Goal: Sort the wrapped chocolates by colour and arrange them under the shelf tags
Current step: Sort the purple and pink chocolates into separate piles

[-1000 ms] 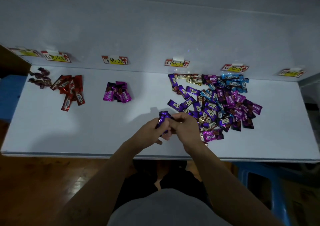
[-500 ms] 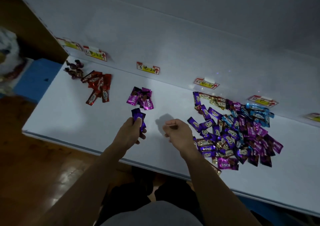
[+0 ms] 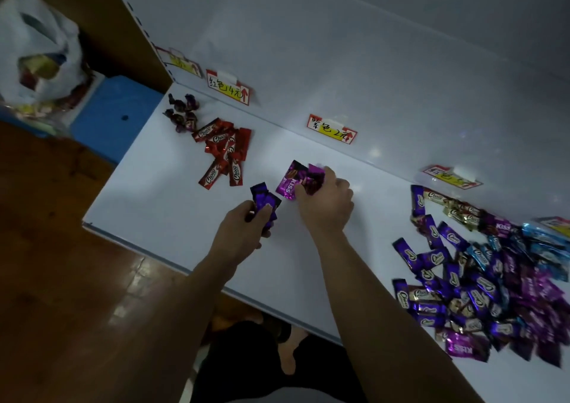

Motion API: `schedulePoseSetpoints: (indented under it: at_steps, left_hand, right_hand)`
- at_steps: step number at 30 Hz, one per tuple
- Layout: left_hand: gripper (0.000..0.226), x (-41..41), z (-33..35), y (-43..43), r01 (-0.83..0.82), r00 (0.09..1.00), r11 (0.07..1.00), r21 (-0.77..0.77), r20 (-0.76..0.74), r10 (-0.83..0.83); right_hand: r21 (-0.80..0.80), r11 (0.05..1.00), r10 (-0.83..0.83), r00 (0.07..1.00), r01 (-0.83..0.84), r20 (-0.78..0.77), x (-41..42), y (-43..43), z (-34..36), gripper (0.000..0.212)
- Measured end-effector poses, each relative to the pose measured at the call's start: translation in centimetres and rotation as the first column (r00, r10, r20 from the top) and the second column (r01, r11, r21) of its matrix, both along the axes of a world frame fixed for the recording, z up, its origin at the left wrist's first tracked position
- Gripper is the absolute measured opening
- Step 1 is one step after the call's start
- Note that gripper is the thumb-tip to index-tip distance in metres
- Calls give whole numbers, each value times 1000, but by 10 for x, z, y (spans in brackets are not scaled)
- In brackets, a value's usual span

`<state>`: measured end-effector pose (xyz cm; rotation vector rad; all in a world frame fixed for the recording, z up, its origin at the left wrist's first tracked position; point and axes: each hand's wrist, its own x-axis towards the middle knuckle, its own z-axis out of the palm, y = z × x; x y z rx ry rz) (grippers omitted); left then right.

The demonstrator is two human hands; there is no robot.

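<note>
Two hands are over the white shelf [image 3: 154, 186]. The left hand [image 3: 246, 227] has its fingers curled tight around a small bunch of dark purple chocolates [image 3: 265, 200]. I can count two for sure; there may be more behind. The right hand [image 3: 327, 202] rests on the pink-purple chocolates [image 3: 288, 182], with its fingers bent over them and holding them. One shows clearly, and the others are half hidden, so I cannot count them.

About seven red chocolates [image 3: 225, 149] lie in a loose heap under the red tag [image 3: 227, 91]. Beside them, at the far left end, sit about five brown twisted sweets [image 3: 182, 112]. A big mixed pile [image 3: 481, 273] lies on the right, too many to count. Five tags show along the back wall, and the one at the right edge is cut off.

The wrappers are shiny and long. The red and dark purple ones say "Choco". The pink-purple ones say "KISS" and lie just under the purple tag [image 3: 331, 128]. The mixed pile has dark purple, pink-purple, blue and gold.

Half a second ago the right hand was a loose, empty fist over bare shelf. Now it has reached the pink-purple chocolates. The left hand still holds its bunch. A plastic bag [image 3: 37, 48] now shows more fully on the left.
</note>
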<state>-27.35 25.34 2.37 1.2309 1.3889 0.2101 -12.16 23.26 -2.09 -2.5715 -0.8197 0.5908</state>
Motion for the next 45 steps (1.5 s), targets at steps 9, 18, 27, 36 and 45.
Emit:
schedulePoseSetpoints:
  at_steps: [9,18,27,36,45]
  left_hand:
    - [19,-3,-24,20,5,996,1000,-1,-86,-5]
    - [35,56,-47,22,387,894,894,226,-330,-303]
    - [36,107,-70,42,492,855,780,387,-383,-349]
    - [47,85,-42,-7,629,777,517,581,-487,-398]
    - [76,150,-31,-102,762,634,587,273,-500,-590]
  right_hand:
    - [-85,890,455,879,-447,143,-16,5,-21,39]
    - [-163,980,145,974,-117,174,56,-103,-17,38]
    - [-1,996,83,974,-85,212,46,-114,-20,57]
    - [-121,993,-2,997,11,77,60,-166,16,58]
    - [-95,994,-67,995,60,-71,80,-239,31,58]
